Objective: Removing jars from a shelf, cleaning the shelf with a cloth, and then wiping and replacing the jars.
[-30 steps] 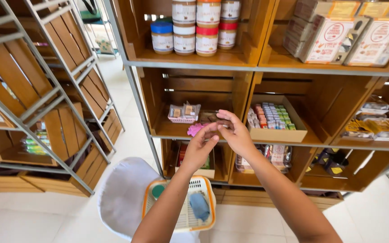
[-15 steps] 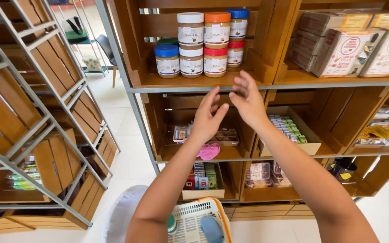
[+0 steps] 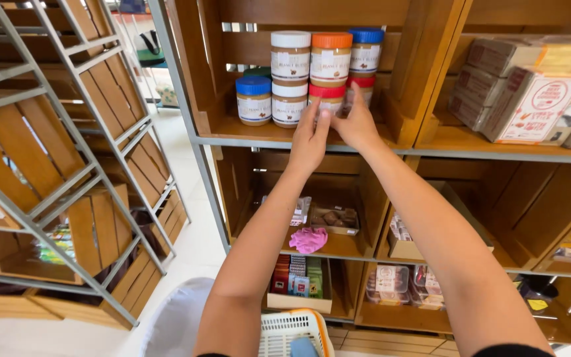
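Note:
Jars of a tan spread stand stacked in two rows in a wooden crate shelf [image 3: 259, 135]. Both my arms reach up to the red-lidded jar [image 3: 326, 97] in the lower row. My left hand [image 3: 308, 137] lies on its front and left side, and my right hand [image 3: 355, 123] wraps its right side, so most of the jar is hidden. Beside it stand a white-lidded jar [image 3: 289, 100] and a blue-lidded jar [image 3: 254, 99]. Above are a white-lidded jar [image 3: 290, 56], an orange-lidded jar [image 3: 331, 58] and a blue-lidded one [image 3: 365, 51].
Boxed goods [image 3: 535, 99] fill the crate to the right. A pink cloth [image 3: 308, 239] and a tray of brown pieces [image 3: 335, 217] lie on the shelf below. A white basket [image 3: 292, 329] with an orange rim hangs below my arms. A metal rack of wooden crates [image 3: 41, 152] stands at left.
Both hands have risen from the middle shelf, where the pink cloth lies, up to the jar shelf and closed around the red-lidded jar. The view has tilted upward.

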